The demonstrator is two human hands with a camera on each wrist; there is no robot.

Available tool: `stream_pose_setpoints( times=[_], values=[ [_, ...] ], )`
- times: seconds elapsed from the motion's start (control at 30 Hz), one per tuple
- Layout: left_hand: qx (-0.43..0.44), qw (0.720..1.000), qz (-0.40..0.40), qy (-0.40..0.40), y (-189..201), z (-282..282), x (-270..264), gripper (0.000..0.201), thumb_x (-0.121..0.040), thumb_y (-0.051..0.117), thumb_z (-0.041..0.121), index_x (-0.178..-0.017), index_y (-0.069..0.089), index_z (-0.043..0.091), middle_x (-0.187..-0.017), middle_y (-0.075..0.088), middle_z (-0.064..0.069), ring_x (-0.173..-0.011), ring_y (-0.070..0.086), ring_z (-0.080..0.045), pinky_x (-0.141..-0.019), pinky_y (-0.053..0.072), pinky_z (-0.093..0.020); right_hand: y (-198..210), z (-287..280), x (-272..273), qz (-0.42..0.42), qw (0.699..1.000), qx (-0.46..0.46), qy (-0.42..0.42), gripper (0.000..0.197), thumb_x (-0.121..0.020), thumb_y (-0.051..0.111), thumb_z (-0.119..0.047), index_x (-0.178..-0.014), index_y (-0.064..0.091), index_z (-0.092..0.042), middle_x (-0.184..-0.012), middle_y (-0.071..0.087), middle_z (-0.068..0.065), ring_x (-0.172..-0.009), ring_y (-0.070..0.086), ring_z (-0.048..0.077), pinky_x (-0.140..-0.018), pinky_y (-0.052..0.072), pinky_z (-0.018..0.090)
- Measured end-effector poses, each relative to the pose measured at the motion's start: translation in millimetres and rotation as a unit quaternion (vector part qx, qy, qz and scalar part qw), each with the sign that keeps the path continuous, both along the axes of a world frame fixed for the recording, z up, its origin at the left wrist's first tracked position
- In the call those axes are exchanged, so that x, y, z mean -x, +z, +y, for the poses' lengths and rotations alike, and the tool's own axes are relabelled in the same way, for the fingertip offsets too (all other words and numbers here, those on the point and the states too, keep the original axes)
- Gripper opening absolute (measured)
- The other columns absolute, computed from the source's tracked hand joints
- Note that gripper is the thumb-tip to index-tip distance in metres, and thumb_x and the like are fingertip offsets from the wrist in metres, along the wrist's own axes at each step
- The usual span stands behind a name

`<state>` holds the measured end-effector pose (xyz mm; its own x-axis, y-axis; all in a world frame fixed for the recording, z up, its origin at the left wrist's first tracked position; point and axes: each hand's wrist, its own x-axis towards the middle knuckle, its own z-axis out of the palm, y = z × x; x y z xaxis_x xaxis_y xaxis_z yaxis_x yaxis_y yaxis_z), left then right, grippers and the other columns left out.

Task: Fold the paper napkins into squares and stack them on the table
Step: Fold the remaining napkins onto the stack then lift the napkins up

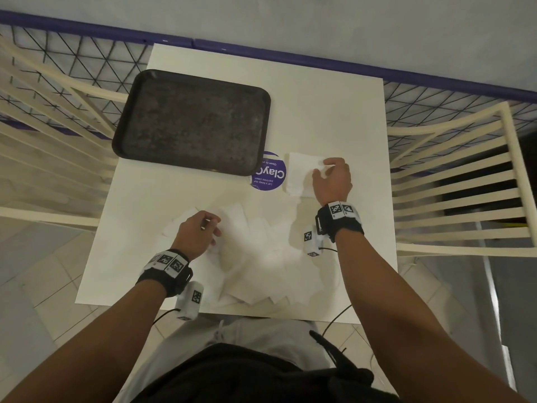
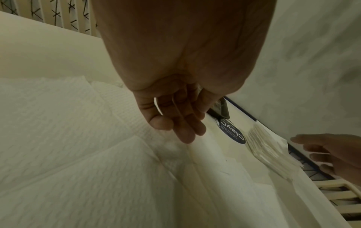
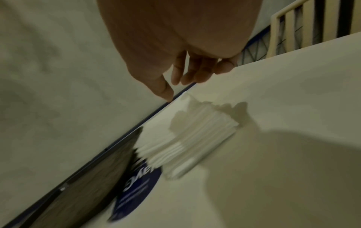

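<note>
Head view: a stack of folded white paper napkins sits on the cream square table, toward its right edge, just beside a round purple sticker and near the black rectangular plastic tray at the far-left corner. The right hand is over the stack, fingers loosely bent; whether it touches the top napkin cannot be told here. Loose unfolded white napkins lie spread along the near edge, and the left hand rests on them.

Left wrist view: the left hand hangs relaxed with fingers extended above the loose sheets, gripping nothing. The stack shows many layers.

Right wrist view: the right hand is released, fingers apart above the stack.

Judgement: several napkins are done; a considerable pile remains to fold.
</note>
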<state>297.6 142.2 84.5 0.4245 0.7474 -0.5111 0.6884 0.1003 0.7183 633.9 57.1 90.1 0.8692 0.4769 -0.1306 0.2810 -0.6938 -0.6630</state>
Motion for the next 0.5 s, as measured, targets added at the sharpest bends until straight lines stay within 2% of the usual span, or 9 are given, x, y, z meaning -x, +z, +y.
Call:
stream_pose_setpoints(
  times=[0.13,0.23,0.37,0.43,0.5],
  values=[
    [-0.002,1.000,-0.005,-0.004,1.2,-0.5,3.7,0.015,-0.104,0.052,0.024,-0.103,0.067,0.024,-0.083,0.076,0.005,-0.065,0.073,-0.018,-0.058,0.051,-0.029,4.6,-5.9,44.2,-0.027,0.994,-0.070,0.077,0.015,-0.082,0.064,-0.018,-0.090,0.060,-0.031,-0.080,0.061,-0.007,-0.081,0.061,0.020,-0.083,0.051,0.045],
    [-0.001,1.000,-0.012,-0.004,1.4,-2.9,9.5,0.016,-0.104,0.052,0.023,-0.103,0.067,0.023,-0.084,0.076,0.004,-0.066,0.073,-0.020,-0.059,0.051,-0.027,3.4,-10.4,83.7,0.012,0.986,-0.100,0.134,0.010,-0.082,0.067,-0.017,-0.091,0.067,-0.023,-0.078,0.065,-0.005,-0.073,0.062,0.013,-0.073,0.052,0.030],
    [-0.008,1.000,-0.009,-0.003,-0.7,-6.8,21.6,0.015,-0.103,0.052,0.023,-0.101,0.068,0.023,-0.083,0.076,0.005,-0.065,0.073,-0.020,-0.059,0.050,-0.028,-2.4,-14.1,136.4,0.078,0.964,-0.094,0.236,0.011,-0.084,0.070,-0.009,-0.088,0.072,-0.019,-0.076,0.067,-0.009,-0.061,0.058,-0.002,-0.066,0.044,0.014],
    [-0.011,1.000,-0.001,0.000,-4.7,-9.0,32.0,0.015,-0.103,0.053,0.023,-0.100,0.067,0.023,-0.082,0.076,0.005,-0.064,0.073,-0.020,-0.063,0.052,-0.029,-8.4,-14.2,160.9,0.113,0.946,-0.071,0.296,0.011,-0.084,0.071,-0.010,-0.088,0.074,-0.020,-0.076,0.068,-0.010,-0.063,0.058,-0.006,-0.066,0.040,0.006],
    [-0.014,1.000,0.014,0.010,-8.8,-11.0,43.1,0.015,-0.102,0.053,0.023,-0.100,0.067,0.022,-0.081,0.076,0.005,-0.063,0.072,-0.020,-0.064,0.053,-0.027,-13.4,-13.3,182.4,0.131,0.928,-0.035,0.347,0.010,-0.086,0.071,-0.014,-0.091,0.075,-0.021,-0.079,0.070,-0.008,-0.066,0.058,-0.008,-0.066,0.039,0.004]
  ],
)
